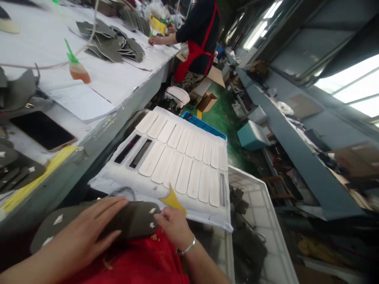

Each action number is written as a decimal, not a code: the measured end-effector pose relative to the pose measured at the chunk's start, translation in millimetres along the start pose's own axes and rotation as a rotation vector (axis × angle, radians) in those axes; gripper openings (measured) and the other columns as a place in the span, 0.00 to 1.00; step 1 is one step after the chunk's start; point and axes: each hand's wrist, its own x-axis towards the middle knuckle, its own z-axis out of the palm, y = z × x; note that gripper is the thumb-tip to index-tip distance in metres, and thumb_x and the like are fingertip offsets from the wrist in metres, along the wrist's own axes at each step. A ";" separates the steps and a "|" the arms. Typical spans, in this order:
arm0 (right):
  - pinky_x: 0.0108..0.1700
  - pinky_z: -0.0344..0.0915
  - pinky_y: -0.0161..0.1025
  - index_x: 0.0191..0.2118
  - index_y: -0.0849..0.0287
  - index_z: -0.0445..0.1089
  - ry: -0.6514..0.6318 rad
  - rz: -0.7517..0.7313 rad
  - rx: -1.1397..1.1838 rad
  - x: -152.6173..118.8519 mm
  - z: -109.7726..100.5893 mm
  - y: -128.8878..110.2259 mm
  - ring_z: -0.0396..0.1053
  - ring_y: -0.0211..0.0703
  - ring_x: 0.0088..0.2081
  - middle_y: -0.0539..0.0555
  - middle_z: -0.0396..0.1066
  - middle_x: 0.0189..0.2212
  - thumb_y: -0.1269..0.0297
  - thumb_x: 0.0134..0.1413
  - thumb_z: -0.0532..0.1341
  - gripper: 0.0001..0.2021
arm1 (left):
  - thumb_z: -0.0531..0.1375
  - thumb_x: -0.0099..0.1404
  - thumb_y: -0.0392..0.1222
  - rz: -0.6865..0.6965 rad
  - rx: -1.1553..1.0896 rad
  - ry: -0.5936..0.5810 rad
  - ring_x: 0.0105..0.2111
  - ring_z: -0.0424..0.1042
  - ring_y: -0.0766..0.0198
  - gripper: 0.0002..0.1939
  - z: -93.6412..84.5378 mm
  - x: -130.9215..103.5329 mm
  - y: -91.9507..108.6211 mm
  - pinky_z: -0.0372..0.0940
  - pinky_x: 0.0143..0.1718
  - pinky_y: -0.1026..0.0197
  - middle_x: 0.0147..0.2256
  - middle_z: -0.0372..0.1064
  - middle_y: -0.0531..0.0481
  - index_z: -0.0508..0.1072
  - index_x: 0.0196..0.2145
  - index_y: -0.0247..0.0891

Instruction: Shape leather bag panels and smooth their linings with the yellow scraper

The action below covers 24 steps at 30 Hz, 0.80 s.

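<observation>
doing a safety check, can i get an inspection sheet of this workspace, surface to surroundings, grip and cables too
Surface: white-topped table, partly covered
Work pieces: dark panel over red cloth; board with two rows of pale strips
Clutter: phone, paper, green-nozzled bottle and dark stacked pieces on the table
Grip: left hand laid open on the panel; right hand curled at its end, pinch unclear; yellow piece beside it
Cables: thin line across the table, kind unclear
Surroundings: co-worker at the table, green floor, pale crate right of the board
</observation>
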 end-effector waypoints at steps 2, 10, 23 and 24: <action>0.26 0.52 0.30 0.23 0.61 0.67 -0.017 -0.013 -0.006 -0.6 -1.7 -1.2 0.57 0.31 0.22 0.44 0.59 0.17 0.59 0.54 0.58 0.13 | 0.62 0.53 0.53 0.123 0.057 -0.064 0.55 0.60 0.51 0.39 19.6 20.5 22.2 0.55 0.56 0.53 0.58 0.58 0.44 0.55 0.60 0.42; 0.26 0.49 0.29 0.23 0.60 0.68 -0.023 -0.094 -0.049 0.8 -5.6 0.8 0.56 0.30 0.23 0.44 0.60 0.18 0.59 0.54 0.59 0.13 | 0.64 0.47 0.46 0.064 0.132 -0.230 0.52 0.62 0.49 0.37 40.0 49.7 49.3 0.54 0.55 0.49 0.53 0.63 0.38 0.61 0.55 0.34; 0.28 0.50 0.31 0.23 0.60 0.69 -0.005 -0.128 -0.220 -1.6 -9.5 -7.7 0.61 0.32 0.24 0.47 0.66 0.20 0.61 0.53 0.59 0.11 | 0.61 0.46 0.41 0.076 0.129 -0.174 0.49 0.64 0.49 0.32 45.3 51.7 53.2 0.54 0.52 0.48 0.50 0.66 0.39 0.63 0.51 0.34; 0.28 0.50 0.31 0.23 0.60 0.68 -0.006 -0.130 -0.218 -1.6 -9.1 -7.2 0.60 0.33 0.24 0.47 0.66 0.20 0.62 0.53 0.59 0.11 | 0.61 0.46 0.40 0.073 0.127 -0.171 0.49 0.64 0.49 0.32 45.0 51.6 53.4 0.54 0.52 0.48 0.50 0.66 0.39 0.63 0.51 0.34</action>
